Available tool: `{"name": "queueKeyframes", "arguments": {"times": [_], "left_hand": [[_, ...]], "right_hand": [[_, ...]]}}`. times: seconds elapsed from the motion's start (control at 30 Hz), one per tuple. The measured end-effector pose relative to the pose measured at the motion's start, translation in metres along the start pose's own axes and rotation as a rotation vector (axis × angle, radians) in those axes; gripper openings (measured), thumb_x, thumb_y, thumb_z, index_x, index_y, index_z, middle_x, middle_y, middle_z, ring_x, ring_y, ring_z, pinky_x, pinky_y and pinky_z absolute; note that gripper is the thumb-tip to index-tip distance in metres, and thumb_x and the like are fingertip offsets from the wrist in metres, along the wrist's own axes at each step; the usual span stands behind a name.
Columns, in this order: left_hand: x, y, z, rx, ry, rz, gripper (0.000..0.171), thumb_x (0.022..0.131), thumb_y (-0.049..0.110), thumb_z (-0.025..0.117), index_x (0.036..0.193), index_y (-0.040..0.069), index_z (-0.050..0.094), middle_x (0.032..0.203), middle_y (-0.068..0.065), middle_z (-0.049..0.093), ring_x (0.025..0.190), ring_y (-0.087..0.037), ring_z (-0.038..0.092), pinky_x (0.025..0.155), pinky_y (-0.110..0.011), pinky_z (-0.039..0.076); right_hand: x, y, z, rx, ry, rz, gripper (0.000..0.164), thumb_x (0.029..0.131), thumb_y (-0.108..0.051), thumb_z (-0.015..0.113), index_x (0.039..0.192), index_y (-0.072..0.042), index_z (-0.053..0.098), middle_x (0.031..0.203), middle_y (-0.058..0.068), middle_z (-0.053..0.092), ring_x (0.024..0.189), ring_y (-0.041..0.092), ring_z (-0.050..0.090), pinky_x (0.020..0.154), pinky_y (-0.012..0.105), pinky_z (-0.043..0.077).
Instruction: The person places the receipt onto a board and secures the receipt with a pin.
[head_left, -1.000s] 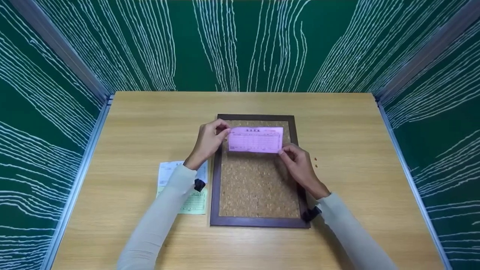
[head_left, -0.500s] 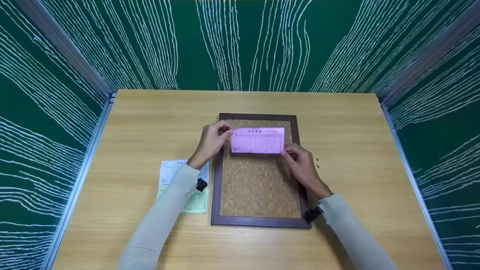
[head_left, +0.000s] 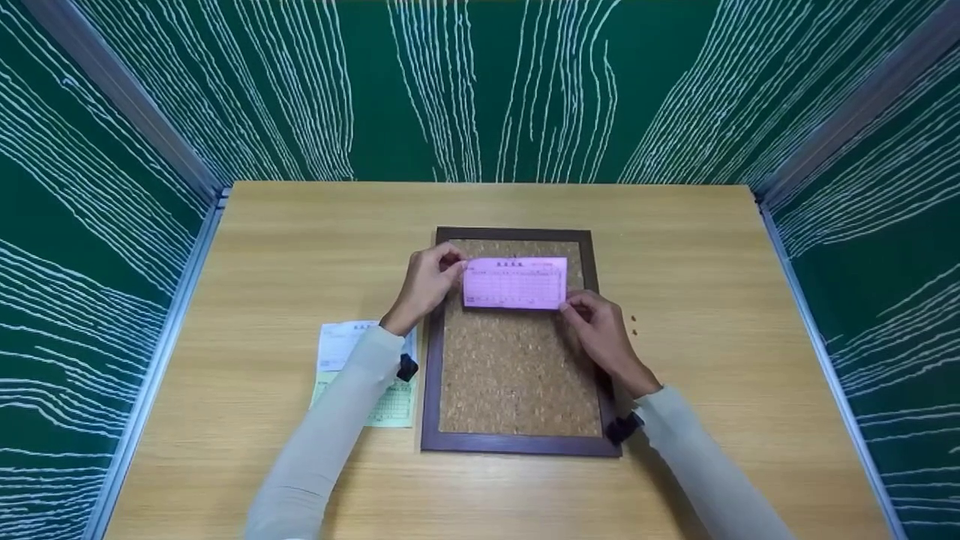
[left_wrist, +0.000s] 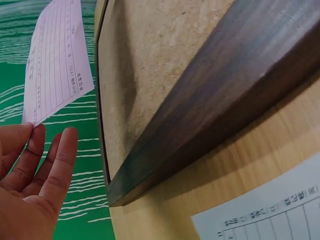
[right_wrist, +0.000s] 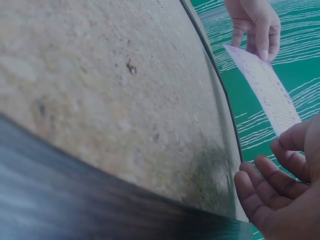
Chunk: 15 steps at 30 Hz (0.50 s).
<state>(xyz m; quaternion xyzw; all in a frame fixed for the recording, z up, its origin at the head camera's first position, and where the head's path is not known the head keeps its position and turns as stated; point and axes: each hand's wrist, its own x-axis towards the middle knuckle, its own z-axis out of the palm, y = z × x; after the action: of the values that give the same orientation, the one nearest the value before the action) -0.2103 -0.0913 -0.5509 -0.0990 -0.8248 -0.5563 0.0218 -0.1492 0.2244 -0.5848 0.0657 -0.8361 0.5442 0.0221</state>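
Observation:
A pink printed paper slip (head_left: pixel 515 283) is held flat above the upper part of a cork board (head_left: pixel 517 375) in a dark brown frame. My left hand (head_left: pixel 426 283) pinches the slip's upper left corner between thumb and index finger. At the lower right corner, my right hand (head_left: pixel 602 330) pinches it the same way. In the left wrist view, the pink slip (left_wrist: pixel 60 60) hangs from thumb and fingertip, clear of the cork. The right wrist view shows the slip (right_wrist: pixel 267 90) stretched between both hands, with the other fingers of the right hand (right_wrist: pixel 280 185) loosely spread.
A blue-white slip (head_left: pixel 337 341) and a green slip (head_left: pixel 390 405) lie on the wooden table (head_left: pixel 247 300) left of the board, partly under the left forearm. Two tiny brownish pieces (head_left: pixel 634 325) lie right of the frame. Green walls with white lines (head_left: pixel 660 90) surround the table.
The pink slip has shifted slightly right and down over the cork, both hands still pinching its corners. The left hand has moved a little to the right.

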Motion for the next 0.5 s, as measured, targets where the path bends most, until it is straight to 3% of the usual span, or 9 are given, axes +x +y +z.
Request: {"name": "queueKeyframes", "arguments": {"times": [0.23, 0.5], "left_hand": [[0.006, -0.007, 0.006, 0.010, 0.004, -0.026, 0.007, 0.104, -0.001, 0.071, 0.107, -0.003, 0.077, 0.094, -0.012, 0.074, 0.079, -0.020, 0.068, 0.066, -0.023, 0.054], [0.010, -0.014, 0.012, -0.016, -0.019, -0.072, 0.007, 0.104, -0.001, 0.072, 0.108, -0.003, 0.077, 0.095, -0.012, 0.075, 0.079, -0.024, 0.072, 0.066, -0.029, 0.062]], "right_hand": [[0.000, 0.002, 0.001, -0.009, -0.014, 0.057, 0.013, 0.108, -0.008, 0.068, 0.105, 0.002, 0.075, 0.098, 0.019, 0.074, 0.074, 0.026, 0.068, 0.052, 0.021, 0.050], [0.002, 0.003, 0.002, -0.047, -0.007, 0.100, 0.014, 0.107, -0.008, 0.068, 0.101, 0.002, 0.075, 0.082, 0.017, 0.073, 0.060, 0.018, 0.063, 0.049, 0.022, 0.049]]}}
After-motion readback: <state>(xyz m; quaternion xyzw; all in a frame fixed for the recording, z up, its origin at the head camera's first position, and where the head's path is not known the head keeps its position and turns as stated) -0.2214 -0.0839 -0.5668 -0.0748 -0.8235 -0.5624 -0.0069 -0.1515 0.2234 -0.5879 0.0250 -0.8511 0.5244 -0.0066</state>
